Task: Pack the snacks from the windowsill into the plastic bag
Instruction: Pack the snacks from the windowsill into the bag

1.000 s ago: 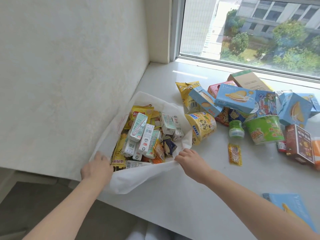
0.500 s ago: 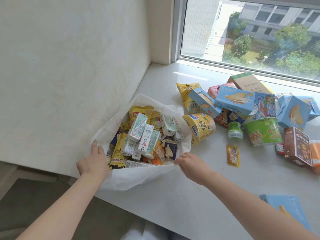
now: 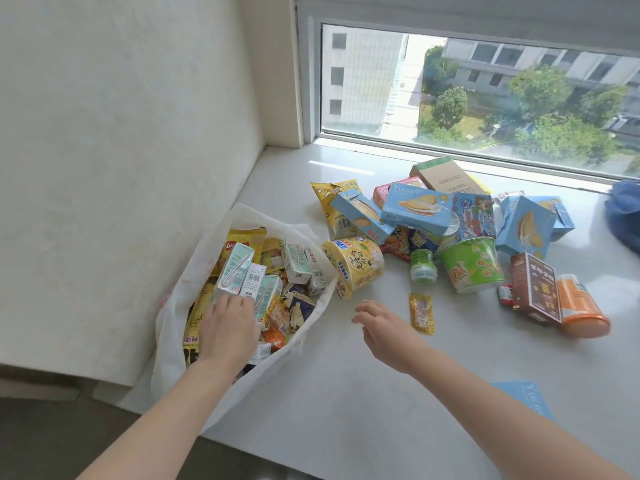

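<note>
A white plastic bag (image 3: 173, 306) lies open at the windowsill's left front edge, full of small drink cartons, chip packets and sachets. My left hand (image 3: 227, 327) is inside the bag, resting flat on the packed snacks with fingers spread. My right hand (image 3: 381, 322) hovers open above the sill just right of the bag, holding nothing. A yellow noodle cup (image 3: 355, 265) lies on its side against the bag's rim. A small yellow sachet (image 3: 421, 313) lies right of my right hand. A pile of snacks sits beyond: blue biscuit boxes (image 3: 415, 207), a green noodle cup (image 3: 472, 265).
The white windowsill (image 3: 346, 393) ends at a wall on the left and the window at the back. A green-capped jar (image 3: 423, 266), a brown box (image 3: 535, 289) and an orange can (image 3: 581, 310) lie to the right. A blue box (image 3: 530, 398) pokes out behind my right forearm.
Both hands let go of the bag's front rim. My left hand moved into the bag onto the snacks; my right hand lifted off and shifted right toward the sachet.
</note>
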